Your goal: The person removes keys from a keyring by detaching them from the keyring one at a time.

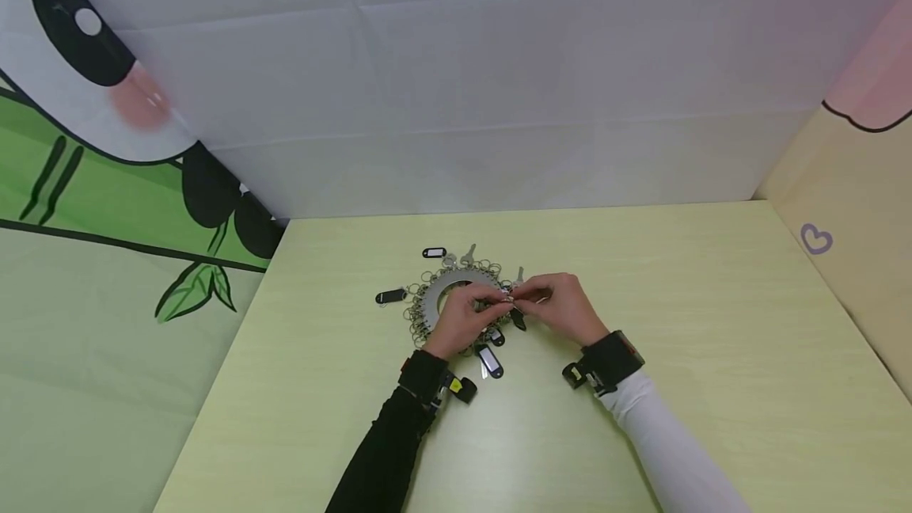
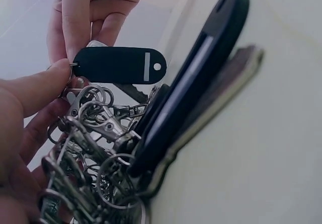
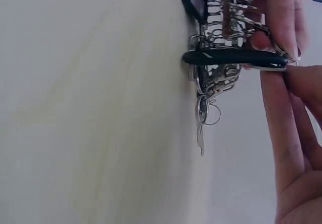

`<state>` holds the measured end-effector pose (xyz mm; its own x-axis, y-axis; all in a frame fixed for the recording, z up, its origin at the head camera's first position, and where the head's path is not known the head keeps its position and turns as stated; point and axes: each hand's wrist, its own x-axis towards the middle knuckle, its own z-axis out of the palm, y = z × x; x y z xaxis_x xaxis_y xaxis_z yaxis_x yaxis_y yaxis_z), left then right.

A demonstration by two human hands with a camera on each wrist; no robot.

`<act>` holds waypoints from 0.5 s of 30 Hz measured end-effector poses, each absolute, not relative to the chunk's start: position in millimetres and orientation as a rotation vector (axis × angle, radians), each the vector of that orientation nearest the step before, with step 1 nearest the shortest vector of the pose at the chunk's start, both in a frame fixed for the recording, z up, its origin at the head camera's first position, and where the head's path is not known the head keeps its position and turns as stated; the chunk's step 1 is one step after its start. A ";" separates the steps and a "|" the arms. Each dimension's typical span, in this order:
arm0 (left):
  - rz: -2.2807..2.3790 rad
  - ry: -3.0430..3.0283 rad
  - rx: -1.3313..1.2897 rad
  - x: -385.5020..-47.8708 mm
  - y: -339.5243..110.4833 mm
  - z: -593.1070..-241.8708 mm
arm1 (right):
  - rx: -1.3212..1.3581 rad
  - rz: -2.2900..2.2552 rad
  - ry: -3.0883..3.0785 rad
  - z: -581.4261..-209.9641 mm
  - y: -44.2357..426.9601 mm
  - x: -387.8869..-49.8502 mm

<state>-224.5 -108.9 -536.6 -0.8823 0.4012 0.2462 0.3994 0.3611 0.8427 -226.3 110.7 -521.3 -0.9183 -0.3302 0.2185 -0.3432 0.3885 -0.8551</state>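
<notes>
My left hand [image 1: 466, 315] and right hand [image 1: 559, 303] meet above the right side of a grey metal hoop [image 1: 433, 299] carrying many small clasps and rings. In the left wrist view, a black key tag [image 2: 118, 65] hangs from a small key ring [image 2: 73, 64], with part of a key [image 2: 132, 91] below it. My left thumb and finger pinch that ring. Opposite, the right thumb and fingers pinch at the same ring, close to the tag's end. Seen from the right wrist, the tag [image 3: 226, 58] appears edge-on beneath the fingertips, which partly hide the ring.
More tags hang around the hoop: a black one [image 1: 390, 296] to the left, one with a white label [image 1: 434, 252] behind, another [image 1: 489, 361] in front. A loose-hanging key [image 1: 469, 254] points backward. The pale wooden table [image 1: 712, 299] meets a printed cloth wall [image 1: 499, 101].
</notes>
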 end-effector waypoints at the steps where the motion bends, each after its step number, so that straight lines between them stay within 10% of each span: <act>1: 1.599 2.595 0.764 -224.6 -108.8 -536.3 | 0.623 1.631 -2.600 -521.5 111.5 -226.7; 15: 1.595 2.592 0.796 -225.1 -108.7 -535.9 | 0.632 1.606 -2.541 -523.3 111.5 -226.2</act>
<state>-225.1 -108.7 -535.9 -0.8720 0.4146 0.2601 0.4191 0.3580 0.8344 -226.2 111.5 -523.3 -0.9130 -0.3033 0.2727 -0.3764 0.3691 -0.8497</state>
